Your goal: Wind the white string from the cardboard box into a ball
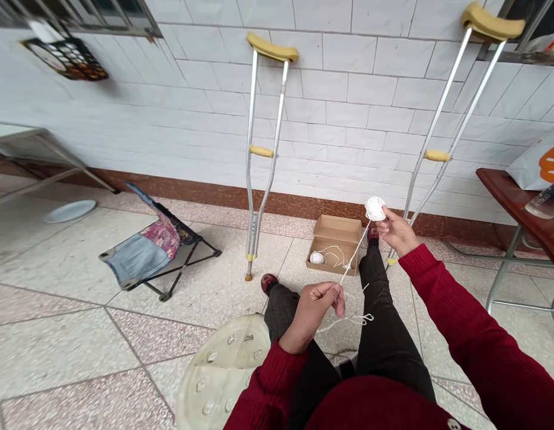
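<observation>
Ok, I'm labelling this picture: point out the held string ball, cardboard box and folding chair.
Held string ball (374, 209), head view: its middle.
Cardboard box (337, 227), head view: open lid.
Folding chair (138, 255), head view: seat fabric.

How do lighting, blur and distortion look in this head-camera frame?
Head view throughout: diffuse light, only soft shadows; the white yarn ball in the right hand is bright enough to mute its strands; the left hand is fairly sharp; the hanging basket at upper left looks smeared; the wall tiles stretch and slant toward the sides, suggesting wide-angle distortion.

Two yarn balls (374, 209) — two crutches (262, 151)
</observation>
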`<state>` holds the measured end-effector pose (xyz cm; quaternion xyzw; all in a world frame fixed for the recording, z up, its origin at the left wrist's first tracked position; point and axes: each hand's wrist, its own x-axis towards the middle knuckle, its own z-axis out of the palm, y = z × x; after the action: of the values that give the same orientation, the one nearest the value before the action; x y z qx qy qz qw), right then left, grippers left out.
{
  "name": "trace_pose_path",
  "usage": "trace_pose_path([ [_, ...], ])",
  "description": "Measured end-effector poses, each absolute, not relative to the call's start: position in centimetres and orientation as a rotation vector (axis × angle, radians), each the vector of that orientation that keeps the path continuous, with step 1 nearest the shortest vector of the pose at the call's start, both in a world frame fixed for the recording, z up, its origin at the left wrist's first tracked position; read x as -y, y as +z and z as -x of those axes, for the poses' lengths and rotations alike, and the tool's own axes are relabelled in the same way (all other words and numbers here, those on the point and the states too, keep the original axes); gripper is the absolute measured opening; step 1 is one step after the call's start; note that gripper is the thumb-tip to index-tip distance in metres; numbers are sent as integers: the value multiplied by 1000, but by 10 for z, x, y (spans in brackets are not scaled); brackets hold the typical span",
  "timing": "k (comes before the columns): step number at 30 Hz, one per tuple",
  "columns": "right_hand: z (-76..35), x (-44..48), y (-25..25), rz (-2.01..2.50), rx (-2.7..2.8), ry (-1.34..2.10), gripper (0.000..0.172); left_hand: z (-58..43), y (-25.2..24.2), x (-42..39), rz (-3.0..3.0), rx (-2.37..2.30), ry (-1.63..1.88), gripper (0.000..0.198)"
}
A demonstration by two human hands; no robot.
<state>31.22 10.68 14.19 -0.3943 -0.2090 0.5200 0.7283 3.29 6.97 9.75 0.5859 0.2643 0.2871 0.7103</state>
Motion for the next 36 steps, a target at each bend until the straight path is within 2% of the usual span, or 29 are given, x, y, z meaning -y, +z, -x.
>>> trace_pose_path([
  [5, -307, -109, 152, 883, 501, 1093, 21, -26, 89, -67, -1330, -610, 648, 33],
  [9, -289, -106, 159, 851, 583, 1128, 27, -18, 50, -91, -1674, -768, 580, 35],
  [11, -277, -100, 163, 862, 656, 1183, 29, -11, 29, -110, -1830, -955, 688, 20],
  [13, -265, -93, 169, 902, 757, 1224, 29, -7, 23, -128, -1850, -1096, 812, 28],
  [19, -231, -86, 186, 999, 1042, 1349, 36, -50, 82, -149, -1698, -782, 1011, 45],
  [23, -228, -90, 192, 1030, 1109, 1323, 38, -85, 98, -137, -1501, -698, 993, 30],
  [32, -273, -96, 193, 1024, 790, 868, 31, -29, 39, -109, -1510, -668, 670, 34],
  [36, -274, -91, 200, 998, 816, 864, 28, -2, 5, -122, -1665, -809, 635, 34],
])
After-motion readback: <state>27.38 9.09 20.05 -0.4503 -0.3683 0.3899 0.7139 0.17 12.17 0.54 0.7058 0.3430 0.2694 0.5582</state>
